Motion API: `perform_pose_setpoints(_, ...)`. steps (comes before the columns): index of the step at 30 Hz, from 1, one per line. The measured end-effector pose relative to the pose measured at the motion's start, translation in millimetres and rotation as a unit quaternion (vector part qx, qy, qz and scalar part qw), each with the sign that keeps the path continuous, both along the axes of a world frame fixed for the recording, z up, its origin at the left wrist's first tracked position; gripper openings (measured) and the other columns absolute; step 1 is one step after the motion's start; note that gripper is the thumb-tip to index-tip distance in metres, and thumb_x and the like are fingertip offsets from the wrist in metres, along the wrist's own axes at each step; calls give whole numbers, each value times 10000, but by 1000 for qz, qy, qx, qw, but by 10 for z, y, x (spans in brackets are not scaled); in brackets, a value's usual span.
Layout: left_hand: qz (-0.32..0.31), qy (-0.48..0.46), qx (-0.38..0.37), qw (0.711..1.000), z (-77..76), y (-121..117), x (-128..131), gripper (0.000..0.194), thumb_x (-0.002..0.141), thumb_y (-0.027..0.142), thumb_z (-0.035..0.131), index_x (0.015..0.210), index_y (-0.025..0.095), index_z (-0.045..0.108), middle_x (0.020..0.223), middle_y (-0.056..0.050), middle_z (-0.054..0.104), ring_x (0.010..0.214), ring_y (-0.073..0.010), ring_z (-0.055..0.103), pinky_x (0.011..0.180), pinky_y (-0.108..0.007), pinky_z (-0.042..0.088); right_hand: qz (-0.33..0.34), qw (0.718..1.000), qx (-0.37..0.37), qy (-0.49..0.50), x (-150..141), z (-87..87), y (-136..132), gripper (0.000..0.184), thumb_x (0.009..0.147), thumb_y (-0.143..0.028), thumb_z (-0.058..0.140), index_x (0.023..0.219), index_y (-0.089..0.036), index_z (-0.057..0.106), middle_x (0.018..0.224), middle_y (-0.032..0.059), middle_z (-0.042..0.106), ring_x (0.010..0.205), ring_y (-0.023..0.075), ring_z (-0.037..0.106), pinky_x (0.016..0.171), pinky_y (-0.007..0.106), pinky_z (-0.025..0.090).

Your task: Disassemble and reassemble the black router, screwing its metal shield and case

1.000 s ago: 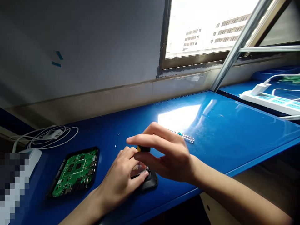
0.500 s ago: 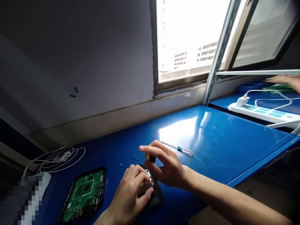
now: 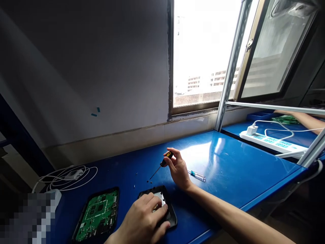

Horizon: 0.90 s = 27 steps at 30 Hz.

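My right hand (image 3: 179,171) pinches a screwdriver (image 3: 168,158) by its black and yellow handle. Its thin shaft slants down to the left, the tip close to small dark screws (image 3: 148,181) on the blue table. Bent over a black plastic housing (image 3: 173,217), my left hand (image 3: 146,215) has its fingers inside and the thumb by the near edge. A shiny metallic part (image 3: 159,196) shows inside the housing, partly covered by those fingers. To the left, a green circuit board (image 3: 98,213) sits in a second black shell (image 3: 117,196).
A clear-handled screwdriver (image 3: 198,175) lies right of my right hand. White cables (image 3: 73,174) coil at the left. Beyond the metal frame (image 3: 228,67) are a white power strip (image 3: 271,142) and another person's arm (image 3: 302,118). The window wall borders the blue table (image 3: 228,169).
My right hand has moved away from the housing, lowering the screwdriver's tip toward the loose screws. My left hand stays at the housing. The camera view has shifted.
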<state>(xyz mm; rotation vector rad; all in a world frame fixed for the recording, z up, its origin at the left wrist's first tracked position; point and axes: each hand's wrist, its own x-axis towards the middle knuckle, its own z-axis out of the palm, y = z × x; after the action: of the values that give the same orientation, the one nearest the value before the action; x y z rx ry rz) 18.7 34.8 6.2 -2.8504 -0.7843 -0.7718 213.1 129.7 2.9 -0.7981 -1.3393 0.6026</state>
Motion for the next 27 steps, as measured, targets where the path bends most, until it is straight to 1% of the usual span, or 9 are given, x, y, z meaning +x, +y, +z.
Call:
perform_pose_setpoints(3, 3, 4, 10, 1000, 1, -13, 15, 231, 840, 235, 700, 1068, 205, 683, 934, -56, 708, 784, -240, 654, 675, -363, 580, -3, 1000, -9, -2, -10, -1, -1, 339, 944, -454, 620, 1196, -243, 534, 916, 3, 661, 654, 135, 708, 618, 289, 618)
perform_pose_setpoints(7, 6, 2, -9, 1000, 59, -47, 23, 220, 852, 152, 656, 1066, 199, 679, 967, -51, 712, 840, -246, 666, 725, -378, 594, -19, 999, -30, 0, 7, -16, 17, 374, 951, -488, 595, 1215, -237, 509, 945, 11, 674, 659, 145, 726, 632, 298, 613)
perform_pose_setpoints(11, 7, 10, -28, 1000, 113, -62, 14, 242, 854, 118, 634, 1079, 194, 681, 994, -56, 710, 862, -249, 666, 726, -384, 598, -28, 998, -47, 3, 20, -39, 37, 406, 951, -513, 583, 1224, -226, 496, 956, 14, 673, 657, 146, 730, 627, 293, 605)
perform_pose_setpoints(17, 7, -9, -54, 998, 99, -44, 6, 233, 841, 103, 641, 1052, 195, 685, 989, -54, 705, 888, -236, 667, 758, -367, 598, -39, 998, -57, 10, 23, -38, 43, 434, 941, -531, 591, 1234, -225, 499, 916, 1, 669, 665, 157, 743, 639, 293, 610)
perform_pose_setpoints(20, 2, -9, -41, 999, 87, -34, 14, 222, 833, 107, 647, 1036, 190, 685, 973, -56, 708, 859, -239, 672, 733, -371, 604, -40, 998, -56, 14, 17, -37, 44, 430, 937, -530, 594, 1225, -224, 503, 889, -7, 665, 649, 158, 740, 625, 289, 607)
perform_pose_setpoints(23, -11, 9, -6, 1000, 81, -30, 23, 209, 820, 130, 683, 1024, 176, 690, 926, -60, 716, 803, -247, 676, 680, -377, 610, -34, 998, -53, 18, 2, -38, 46, 424, 931, -528, 598, 1209, -220, 510, 842, -15, 663, 620, 158, 729, 602, 287, 603)
perform_pose_setpoints(27, -29, 7, 25, 999, 78, -26, 27, 133, 840, 219, 726, 964, 177, 699, 880, -56, 738, 758, -240, 690, 651, -359, 615, -26, 998, -53, 22, -13, -39, 45, 424, 926, -523, 609, 1202, -215, 515, 842, -8, 669, 626, 163, 733, 604, 287, 603)
